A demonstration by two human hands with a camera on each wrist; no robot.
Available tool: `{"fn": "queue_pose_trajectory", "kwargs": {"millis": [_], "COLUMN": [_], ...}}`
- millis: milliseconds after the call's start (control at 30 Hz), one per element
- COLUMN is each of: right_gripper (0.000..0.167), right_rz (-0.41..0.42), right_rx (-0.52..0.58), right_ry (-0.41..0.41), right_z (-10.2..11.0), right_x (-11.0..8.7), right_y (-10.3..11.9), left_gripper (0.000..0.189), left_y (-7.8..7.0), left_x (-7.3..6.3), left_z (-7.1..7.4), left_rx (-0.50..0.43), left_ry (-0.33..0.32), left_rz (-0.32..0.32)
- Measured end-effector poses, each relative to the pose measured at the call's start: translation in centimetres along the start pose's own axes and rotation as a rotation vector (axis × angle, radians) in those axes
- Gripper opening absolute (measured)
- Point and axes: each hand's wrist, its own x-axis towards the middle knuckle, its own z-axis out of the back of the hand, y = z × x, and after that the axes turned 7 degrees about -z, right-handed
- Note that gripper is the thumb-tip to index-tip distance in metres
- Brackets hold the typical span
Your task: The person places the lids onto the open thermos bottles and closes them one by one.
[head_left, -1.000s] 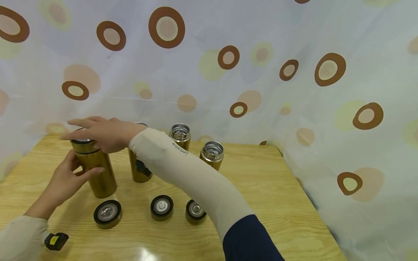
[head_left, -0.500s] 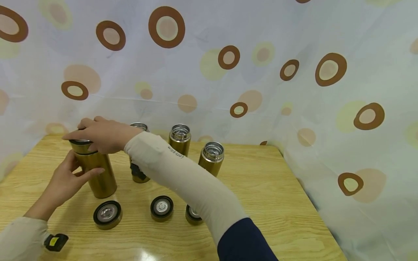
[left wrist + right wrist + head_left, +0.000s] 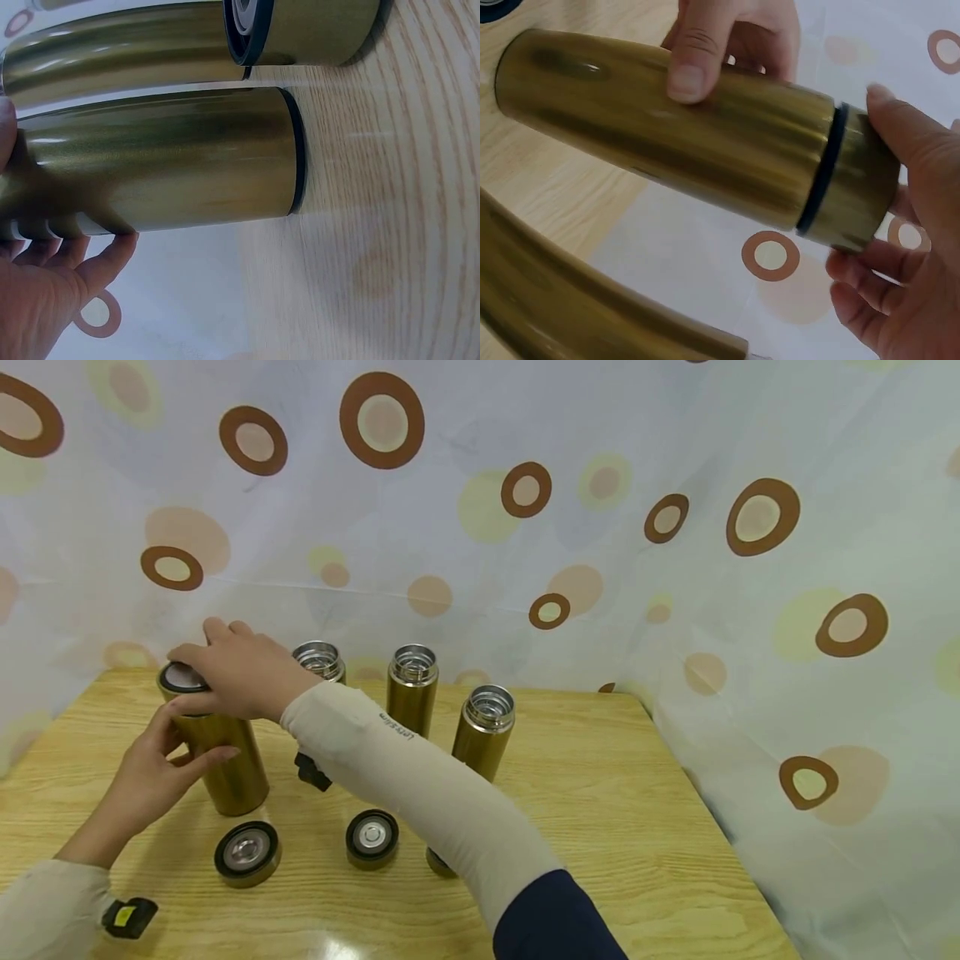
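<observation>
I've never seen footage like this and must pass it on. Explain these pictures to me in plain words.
There is no machine here: these are a person's two bare hands. The wide pictures are taken from the head, looking forward and down; the two close ones are taken from the left and right wrists, so things look tipped sideways. On the wooden table stand three open gold bottles, with three loose lids nearer the person, one mostly hidden. The left hand grips another gold bottle, while the right hand holds the cap at its top.
</observation>
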Motion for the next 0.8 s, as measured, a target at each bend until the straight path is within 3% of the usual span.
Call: {"fn": "queue_pose_trajectory", "kwargs": {"millis": [333,467,667,800], "right_gripper": [0.057,0.056,0.055,0.054], "right_rz": [-0.223,-0.314,-0.355,-0.362], "right_rx": [-0.079,-0.126,-0.163,-0.157], "right_ry": [-0.27,-0.339,-0.412,-0.419], "right_z": [-1.8,-2.3,-2.6,-2.7], "right_x": [-0.6,-0.8,-0.9,-0.9], "right_y": [2.2,3.1,3.4,3.4], "left_gripper": [0.063,0.063,0.066,0.065], "left_y": [0.2,0.3,0.6,0.7], "left_x": [0.1,-0.1,-0.2,-0.1], "left_z": [0.0,0.1,0.2,0.2], "left_rx": [-0.02,-0.038,-0.027,-0.026], "left_ry": [-0.009,-0.01,-0.006,-0.008], "left_rz": [-0.051,-0.055,-0.037,-0.042]}}
